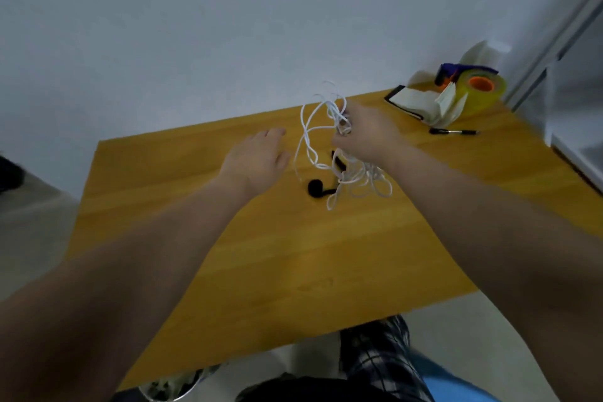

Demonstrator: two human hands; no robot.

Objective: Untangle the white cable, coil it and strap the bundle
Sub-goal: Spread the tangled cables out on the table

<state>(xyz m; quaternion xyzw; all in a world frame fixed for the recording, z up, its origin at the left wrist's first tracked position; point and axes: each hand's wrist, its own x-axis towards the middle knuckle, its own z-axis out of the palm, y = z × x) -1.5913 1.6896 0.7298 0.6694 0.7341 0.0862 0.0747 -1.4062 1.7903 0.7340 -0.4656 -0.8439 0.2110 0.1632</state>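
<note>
Above table (228, 254), right hand (368, 137) gripping white cable (310, 140), left hand (257, 160) spread

Left hand (257, 158) palm down, fingers loosely spread; right hand (367, 137), fingers curled in a grip.

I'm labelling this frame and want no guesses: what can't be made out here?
Head view, white cable: its ends, lost in the blurred tangle and behind the right hand.
Head view, black strap: its middle, under the cable loops.
Head view, pen: too blurred for details.
</note>
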